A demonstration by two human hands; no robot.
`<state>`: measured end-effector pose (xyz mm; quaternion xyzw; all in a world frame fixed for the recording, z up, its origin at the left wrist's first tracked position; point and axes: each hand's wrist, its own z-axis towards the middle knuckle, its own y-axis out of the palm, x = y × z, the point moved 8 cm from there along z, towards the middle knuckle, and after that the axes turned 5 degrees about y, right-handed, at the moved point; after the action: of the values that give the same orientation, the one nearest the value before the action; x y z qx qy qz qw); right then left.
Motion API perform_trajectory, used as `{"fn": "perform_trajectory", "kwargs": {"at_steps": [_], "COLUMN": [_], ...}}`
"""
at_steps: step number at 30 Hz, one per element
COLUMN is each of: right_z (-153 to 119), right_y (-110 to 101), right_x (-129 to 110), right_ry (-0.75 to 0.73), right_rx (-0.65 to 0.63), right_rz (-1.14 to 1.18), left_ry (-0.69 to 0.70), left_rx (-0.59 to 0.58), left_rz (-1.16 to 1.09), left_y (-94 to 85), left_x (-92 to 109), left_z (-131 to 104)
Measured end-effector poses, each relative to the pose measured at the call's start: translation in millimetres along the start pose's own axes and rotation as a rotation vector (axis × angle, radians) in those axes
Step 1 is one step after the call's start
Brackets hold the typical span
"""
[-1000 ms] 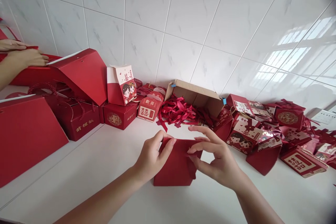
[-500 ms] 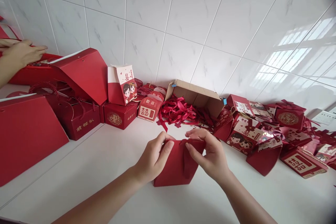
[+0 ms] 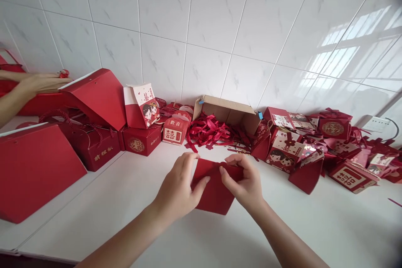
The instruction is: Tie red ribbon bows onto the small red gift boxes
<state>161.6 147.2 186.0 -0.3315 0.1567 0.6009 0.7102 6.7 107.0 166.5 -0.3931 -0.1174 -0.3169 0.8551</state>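
A small red gift box (image 3: 215,194) stands on the white table in front of me, its plain red side facing me. My left hand (image 3: 179,188) grips its left edge, thumb on the near face and fingers around the side and behind. At the top right corner, my right hand (image 3: 246,182) is closed on the upper edge, thumb in front and fingers over the top. The far side of the box and some fingertips are hidden.
Behind the box, red ribbons (image 3: 210,130) spill from a cardboard box (image 3: 230,109). Finished-looking red boxes (image 3: 285,150) are heaped to the right. Larger red boxes (image 3: 40,171) stand at left. Another person's hand (image 3: 37,83) works over a red container at far left.
The ribbon-like strip on the near face no longer shows. My left thumb has moved lower on the box. The other person's hand now has a small red item by its fingers. The view has shifted.
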Motion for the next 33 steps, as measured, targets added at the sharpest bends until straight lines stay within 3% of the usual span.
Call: {"fn": "perform_trajectory", "kwargs": {"at_steps": [2, 5, 9, 11, 14, 17, 21, 25, 29, 33], "right_z": [-9.0, -23.2, -38.1, -43.1, -50.1, -56.0, -59.7, -57.9, -54.8, -53.9], "right_y": [-7.7, -15.4, -25.2, -28.9, -28.5, -26.2, -27.3, -28.4, -28.5, -30.5], "right_x": [-7.2, -21.1, -32.5, -36.2, -47.4, -57.6, -61.8, -61.0, -62.7, -59.4], "right_ry": [-0.049, -0.164, -0.273, -0.309, -0.416, -0.517, -0.592, -0.6, -0.593, -0.556], "right_rx": [0.041, 0.044, 0.064, 0.089, 0.078, 0.057, 0.054, 0.052, 0.021, 0.04], "right_rz": [0.005, 0.042, 0.152, 0.188, 0.176, 0.106, 0.084, 0.071, 0.086, 0.109], "left_ry": [-0.05, -0.104, -0.016, 0.043, 0.06, -0.037, -0.068, -0.051, -0.059, -0.063], "left_rx": [-0.067, -0.261, -0.376, -0.343, -0.194, -0.173, -0.388, -0.524, -0.547, -0.466], "left_rz": [0.057, 0.064, -0.001, -0.034, -0.122, -0.269, -0.352, -0.339, -0.361, -0.302], "left_y": [-3.3, -9.4, -46.4, -67.7, -87.4, -76.8, -41.8, -21.1, -12.7, -14.2], "left_x": [-1.3, 3.0, 28.0, 43.3, 60.9, 66.5, 73.6, 72.3, 70.6, 70.6], "left_z": [-6.5, -15.7, -12.7, -5.1, 7.9, 14.3, 14.2, 12.4, 12.2, 16.8]}}
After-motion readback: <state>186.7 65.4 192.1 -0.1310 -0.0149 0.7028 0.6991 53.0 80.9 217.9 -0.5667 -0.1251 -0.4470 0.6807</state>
